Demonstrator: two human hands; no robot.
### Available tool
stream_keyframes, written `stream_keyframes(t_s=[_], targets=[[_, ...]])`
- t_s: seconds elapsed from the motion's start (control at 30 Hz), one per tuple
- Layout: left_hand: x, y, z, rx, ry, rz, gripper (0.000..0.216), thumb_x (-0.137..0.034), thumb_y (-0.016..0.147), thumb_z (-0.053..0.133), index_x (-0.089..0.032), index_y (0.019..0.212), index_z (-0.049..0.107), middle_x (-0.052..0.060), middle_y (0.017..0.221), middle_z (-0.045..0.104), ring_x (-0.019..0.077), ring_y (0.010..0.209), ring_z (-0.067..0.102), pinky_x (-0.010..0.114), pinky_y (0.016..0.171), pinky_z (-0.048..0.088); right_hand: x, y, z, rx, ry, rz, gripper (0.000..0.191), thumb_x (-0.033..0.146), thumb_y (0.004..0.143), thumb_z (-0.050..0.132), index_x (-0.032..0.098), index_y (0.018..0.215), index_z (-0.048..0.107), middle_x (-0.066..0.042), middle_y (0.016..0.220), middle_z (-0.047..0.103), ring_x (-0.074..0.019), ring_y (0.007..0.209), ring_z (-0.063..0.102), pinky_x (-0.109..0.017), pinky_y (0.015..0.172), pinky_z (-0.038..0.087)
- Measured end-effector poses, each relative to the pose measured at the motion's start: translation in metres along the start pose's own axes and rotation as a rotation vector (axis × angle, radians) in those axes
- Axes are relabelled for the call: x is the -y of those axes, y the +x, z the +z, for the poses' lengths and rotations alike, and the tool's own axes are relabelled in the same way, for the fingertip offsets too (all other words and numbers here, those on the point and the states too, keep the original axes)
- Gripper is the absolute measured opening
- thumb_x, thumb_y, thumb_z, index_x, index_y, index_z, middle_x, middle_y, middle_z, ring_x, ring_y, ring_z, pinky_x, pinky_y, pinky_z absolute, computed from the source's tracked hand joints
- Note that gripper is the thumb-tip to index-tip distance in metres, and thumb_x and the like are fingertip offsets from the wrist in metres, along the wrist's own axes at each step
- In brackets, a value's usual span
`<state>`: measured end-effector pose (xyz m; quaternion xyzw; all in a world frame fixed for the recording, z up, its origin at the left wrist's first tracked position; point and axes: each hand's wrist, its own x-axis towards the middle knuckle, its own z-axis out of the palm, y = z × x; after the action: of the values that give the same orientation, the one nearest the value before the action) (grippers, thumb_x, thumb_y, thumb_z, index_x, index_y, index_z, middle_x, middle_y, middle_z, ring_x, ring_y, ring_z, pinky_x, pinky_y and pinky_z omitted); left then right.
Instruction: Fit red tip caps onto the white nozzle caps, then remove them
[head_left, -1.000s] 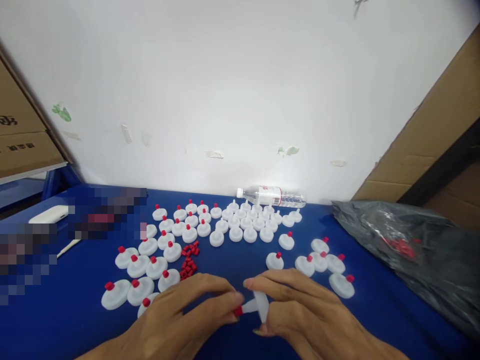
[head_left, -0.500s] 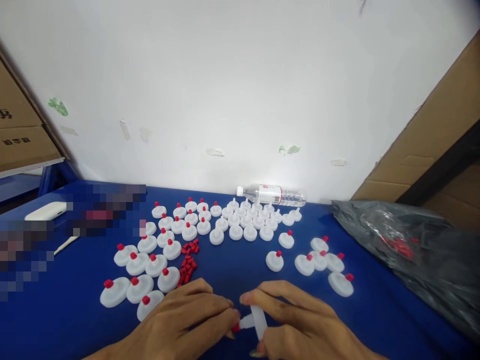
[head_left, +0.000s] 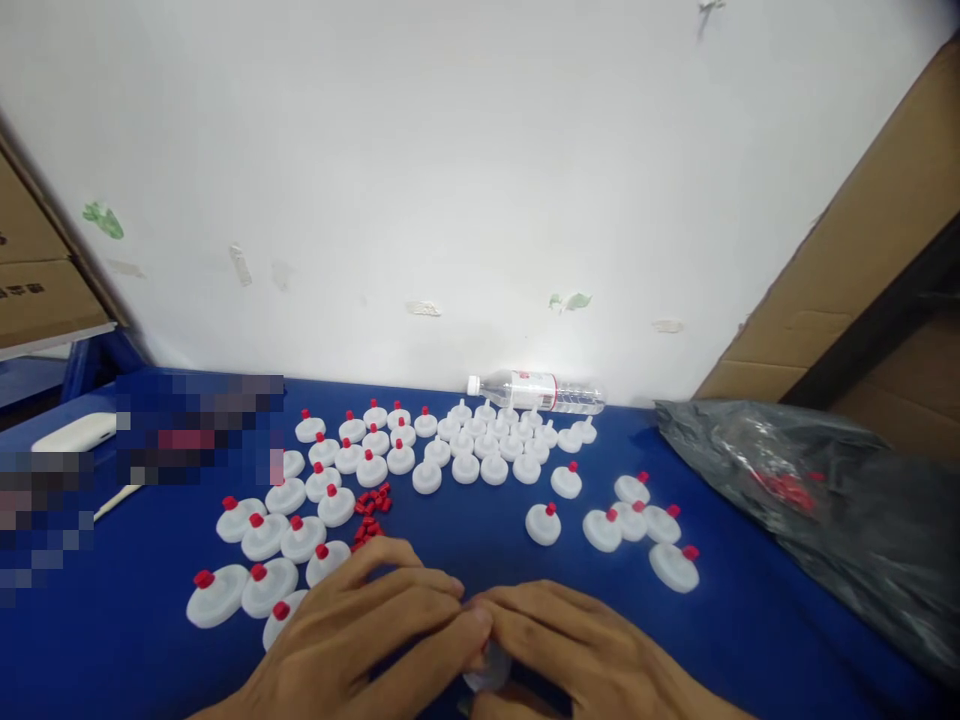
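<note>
My left hand and my right hand meet at the bottom middle, fingers pressed together around a small white plastic cap that is mostly hidden under them. Just above my left fingers lies a pile of loose red tips. White caps with red tips sit to the left. Plain white caps without tips cluster further back. More red-tipped caps lie to the right.
The blue table ends at a white wall. A clear water bottle lies on its side at the back. A black plastic bag with red parts inside fills the right. Cardboard boxes stand left; a white object lies nearby.
Both hands have closed in over the white cap, so its red tip and body no longer show. The view has shifted slightly to the right.
</note>
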<state>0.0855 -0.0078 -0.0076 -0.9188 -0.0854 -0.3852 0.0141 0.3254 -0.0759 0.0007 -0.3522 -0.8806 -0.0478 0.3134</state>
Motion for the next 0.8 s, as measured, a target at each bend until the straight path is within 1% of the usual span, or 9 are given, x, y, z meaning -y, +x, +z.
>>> stream_keyframes(t_s=[0.03,0.13,0.2,0.27,0.33,0.4,0.6,0.7,0.8], targets=[[0.0,0.001,0.0,-0.035,0.053,-0.014,0.029,-0.006,0.108,0.046,-0.015,0.118,0.072,0.001,0.1,0.079,0.0152,0.105,0.068,0.032,0.102,0.045,-0.003,-0.001,0.001,0.014,-0.033,-0.021,0.023,0.02,0.111,0.05,0.022,0.108,0.072,-0.003,0.111,0.08,-0.0114,0.108,0.075,-0.02,0.104,0.055],[0.004,0.006,-0.002,-0.066,0.192,-0.097,0.027,-0.004,0.106,0.052,-0.016,0.117,0.073,0.001,0.097,0.077,0.0186,0.107,0.063,0.036,0.102,0.04,-0.023,-0.005,-0.007,-0.126,-0.12,0.0,0.022,0.018,0.108,0.053,0.02,0.12,0.071,-0.006,0.117,0.078,-0.0152,0.109,0.075,-0.025,0.102,0.058],[0.007,0.011,-0.004,-0.028,0.254,-0.149,0.024,-0.004,0.105,0.053,-0.016,0.113,0.073,0.002,0.097,0.074,0.0217,0.107,0.059,0.039,0.098,0.039,-0.044,-0.009,-0.02,-0.216,-0.192,0.148,0.021,0.024,0.106,0.06,0.021,0.125,0.069,-0.007,0.118,0.077,-0.0168,0.108,0.075,-0.028,0.1,0.06],[0.009,0.016,-0.005,0.0,0.301,-0.175,0.022,-0.006,0.105,0.052,-0.015,0.109,0.072,0.005,0.096,0.071,0.0248,0.104,0.057,0.042,0.094,0.039,-0.066,-0.014,-0.033,-0.215,-0.277,0.291,0.028,0.033,0.107,0.059,0.022,0.132,0.067,-0.009,0.125,0.075,-0.0213,0.113,0.074,-0.035,0.099,0.062],[0.01,0.018,-0.005,0.032,0.346,-0.167,0.021,-0.007,0.105,0.051,-0.014,0.103,0.07,0.007,0.093,0.069,0.0271,0.1,0.054,0.043,0.09,0.039,-0.085,-0.019,-0.041,-0.131,-0.333,0.394,0.034,0.038,0.111,0.049,0.022,0.133,0.068,-0.01,0.13,0.075,-0.0262,0.121,0.071,-0.045,0.104,0.06],[0.011,0.017,-0.004,0.066,0.389,-0.158,0.022,-0.008,0.104,0.049,-0.014,0.099,0.07,0.009,0.092,0.067,0.0294,0.098,0.053,0.045,0.088,0.039,-0.098,-0.023,-0.045,-0.028,-0.341,0.439,0.04,0.039,0.113,0.039,0.024,0.132,0.071,-0.009,0.13,0.075,-0.0287,0.126,0.069,-0.051,0.108,0.056],[0.018,0.014,-0.007,0.107,0.529,-0.189,0.021,-0.01,0.104,0.048,-0.014,0.106,0.069,0.012,0.099,0.068,0.0339,0.104,0.054,0.051,0.09,0.039,-0.104,-0.029,-0.044,0.125,-0.302,0.478,0.042,0.043,0.113,0.035,0.035,0.13,0.073,0.0,0.129,0.077,-0.0309,0.126,0.07,-0.062,0.111,0.051],[0.019,0.017,-0.01,0.103,0.592,-0.184,0.023,-0.012,0.104,0.048,-0.009,0.113,0.069,0.016,0.1,0.069,0.0356,0.101,0.056,0.053,0.087,0.04,-0.102,-0.024,-0.051,0.142,-0.285,0.519,0.049,0.043,0.115,0.027,0.033,0.129,0.073,0.0,0.127,0.078,-0.0295,0.124,0.07,-0.061,0.113,0.049],[0.018,0.016,-0.01,0.117,0.625,-0.209,0.025,-0.015,0.103,0.048,-0.008,0.105,0.072,0.017,0.097,0.07,0.0385,0.099,0.057,0.055,0.086,0.042,-0.108,-0.018,-0.062,0.115,-0.296,0.585,0.057,0.046,0.115,0.022,0.027,0.124,0.076,-0.007,0.121,0.079,-0.0306,0.114,0.075,-0.053,0.103,0.056]])
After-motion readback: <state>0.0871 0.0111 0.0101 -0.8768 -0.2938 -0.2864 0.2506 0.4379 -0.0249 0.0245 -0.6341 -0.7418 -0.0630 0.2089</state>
